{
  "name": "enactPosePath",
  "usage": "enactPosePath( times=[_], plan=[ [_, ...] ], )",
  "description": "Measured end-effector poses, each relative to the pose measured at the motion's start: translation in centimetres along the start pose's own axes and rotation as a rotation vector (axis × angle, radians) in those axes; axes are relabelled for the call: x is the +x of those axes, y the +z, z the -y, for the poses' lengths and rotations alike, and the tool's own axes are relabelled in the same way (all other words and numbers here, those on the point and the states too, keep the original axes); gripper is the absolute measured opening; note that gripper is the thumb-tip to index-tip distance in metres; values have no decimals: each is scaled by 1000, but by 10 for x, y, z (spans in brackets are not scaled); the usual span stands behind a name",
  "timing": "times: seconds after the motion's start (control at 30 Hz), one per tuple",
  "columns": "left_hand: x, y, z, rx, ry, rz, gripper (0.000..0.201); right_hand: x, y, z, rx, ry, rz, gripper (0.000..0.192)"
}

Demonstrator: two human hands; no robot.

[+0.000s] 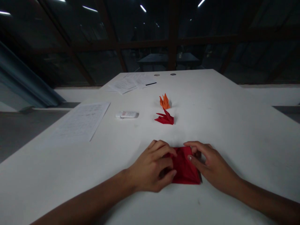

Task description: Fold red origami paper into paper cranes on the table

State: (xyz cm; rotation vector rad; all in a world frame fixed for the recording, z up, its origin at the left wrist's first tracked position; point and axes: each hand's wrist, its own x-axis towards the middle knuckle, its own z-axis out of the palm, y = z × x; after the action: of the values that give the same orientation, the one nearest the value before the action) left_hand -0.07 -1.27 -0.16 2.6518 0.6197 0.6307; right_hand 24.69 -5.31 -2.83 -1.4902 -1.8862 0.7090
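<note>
Head view. Both my hands are down on the white tabletop (234,125), at its near edge, working a red paper (185,168) that lies flat between them. My left hand (150,168) covers the paper's left side; its grip is narrow, fingers curled over the left edge with the thumb tucked under toward the near side, pinching the sheet. My right hand (211,165) sits on the paper's right side; forefinger and thumb meet in a tight grip on the far right corner, the other fingers folded in behind. The paper shows diagonal creases and its near edge lies straight on the tabletop.

Farther out, along the middle of the tabletop, a folded red paper figure (165,118) lies with several points spread to the left. Just beyond it stands a folded orange paper figure (165,102), upright, points up. The two are near each other but apart.

Left of the red figure lies a small white tube (127,114) on its side. Farther left, a printed sheet (81,122) lies flat near the left edge. At the far end, more loose papers (127,82) with a dark pen (151,83) beside them. Two small round discs (172,74) sit at the far edge. Room beyond is dim; details there I cannot make out.
</note>
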Motion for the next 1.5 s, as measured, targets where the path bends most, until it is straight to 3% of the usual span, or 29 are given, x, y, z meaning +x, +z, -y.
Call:
enactPosePath(
  times=[0.17, 0.3, 0.47, 0.67, 0.83, 1.07, 1.23, 1.43, 1.5],
  plan=[
    [2, 0, -2, -3, 19, 143, 14, 1, 1, -2, 66, 19, -20, 34],
    [4, 2, -1, 2, -46, 154, 27, 1, 1, -1, 53, 24, -30, 33],
    [6, 1, 0, -71, -107, 151, 12, 1, 0, 0, 57, 40, -22, 30],
    [7, -3, 6, -321, -140, 91, 4, 1, -1, -2, 140, 66, 4, 32],
    [6, -4, 10, -525, -224, 29, 18, 2, -3, 0, 196, 100, -15, 36],
    [6, -4, 15, -629, -290, -47, 38, -1, 0, -2, 177, 115, -10, 38],
    [6, -4, 15, -640, -366, -44, 32, -1, 2, 0, 106, 92, -34, 44],
    [8, 3, 13, -615, -535, -155, 7, 0, 6, -1, 56, 38, -67, 49],
    [8, 4, 12, -698, -585, -176, 18, 0, 7, -2, 29, -1, -90, 49]
  ],
)
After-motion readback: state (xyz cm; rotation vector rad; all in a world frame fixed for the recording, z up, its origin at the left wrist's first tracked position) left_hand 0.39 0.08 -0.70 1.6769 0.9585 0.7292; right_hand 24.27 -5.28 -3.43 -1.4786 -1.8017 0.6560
